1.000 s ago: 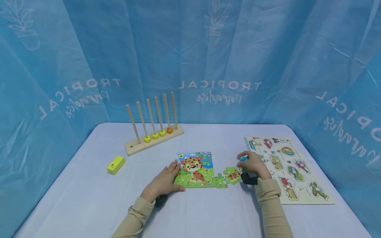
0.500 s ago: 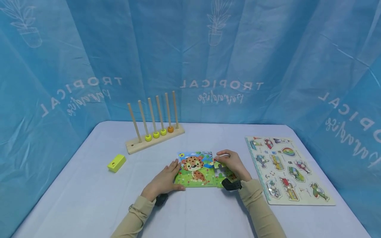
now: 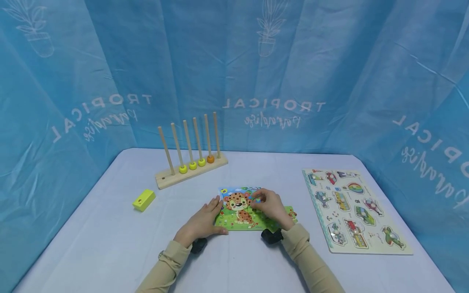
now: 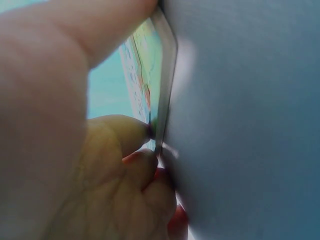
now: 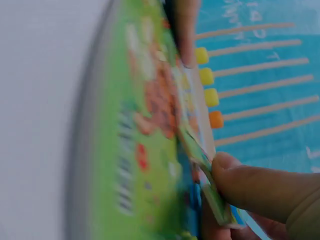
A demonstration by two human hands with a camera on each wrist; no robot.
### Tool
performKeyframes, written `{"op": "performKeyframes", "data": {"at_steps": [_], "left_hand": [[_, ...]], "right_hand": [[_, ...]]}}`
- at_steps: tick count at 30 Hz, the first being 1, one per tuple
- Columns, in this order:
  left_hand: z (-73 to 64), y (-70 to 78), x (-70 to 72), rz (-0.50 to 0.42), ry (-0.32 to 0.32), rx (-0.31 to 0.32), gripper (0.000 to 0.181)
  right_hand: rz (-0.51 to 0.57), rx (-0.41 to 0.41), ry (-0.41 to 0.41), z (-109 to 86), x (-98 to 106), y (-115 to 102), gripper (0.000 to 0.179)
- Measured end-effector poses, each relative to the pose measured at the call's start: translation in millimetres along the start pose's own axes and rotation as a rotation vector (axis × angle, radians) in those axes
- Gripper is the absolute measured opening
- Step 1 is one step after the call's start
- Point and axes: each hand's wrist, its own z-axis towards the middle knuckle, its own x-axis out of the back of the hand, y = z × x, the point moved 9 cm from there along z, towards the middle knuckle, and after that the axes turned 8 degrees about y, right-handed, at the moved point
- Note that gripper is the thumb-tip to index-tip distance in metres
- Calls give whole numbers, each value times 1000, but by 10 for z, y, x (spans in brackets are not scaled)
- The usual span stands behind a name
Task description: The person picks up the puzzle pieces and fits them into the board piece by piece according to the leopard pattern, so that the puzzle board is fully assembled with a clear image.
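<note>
A leopard jigsaw puzzle point(image 3: 234, 223) lies flat in the middle of the table. My left hand point(image 3: 200, 223) rests against its left side, the thumb near the lower corner and the fingers along the edge. In the left wrist view, thumb and fingertips touch the edge of the puzzle board point(image 4: 167, 65). Over the puzzle's upper right part, my right hand point(image 3: 272, 207) pinches a jigsaw piece point(image 5: 216, 202) between thumb and fingers, tilted above the picture. Most of that piece is hidden in the head view. More leopard-printed pieces point(image 3: 291, 211) show to the right, partly under the right wrist.
A wooden peg stand point(image 3: 192, 171) with several yellow and orange beads stands at the back left. A yellow block point(image 3: 144, 200) lies left of the puzzle. On the right is a vehicle knob-puzzle board point(image 3: 357, 211). A blue curtain point(image 3: 234, 73) hangs behind the table.
My right hand has carried the piece leftward from beside the knob-puzzle board, past the puzzle's right edge, to over its upper right part. The left hand has stayed in place.
</note>
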Motion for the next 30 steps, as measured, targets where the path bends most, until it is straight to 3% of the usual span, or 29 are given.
{"op": "performKeyframes", "data": {"at_steps": [6, 10, 20, 25, 30], "left_hand": [[-3, 9, 8, -3, 1, -2, 98], [-4, 12, 10, -2, 0, -7, 98], [-4, 5, 7, -3, 5, -8, 98], [-6, 4, -13, -6, 1, -5, 99], [-6, 3, -7, 8, 3, -10, 99]], "right_hand": [[-165, 88, 62, -2, -44, -77, 18], [-205, 102, 89, -5, -37, -76, 20], [-116, 69, 50, 6, -9, -16, 19], [-68, -4, -11, 11, 164, 138, 22], [-126, -22, 12, 47, 489, 346, 24]]}}
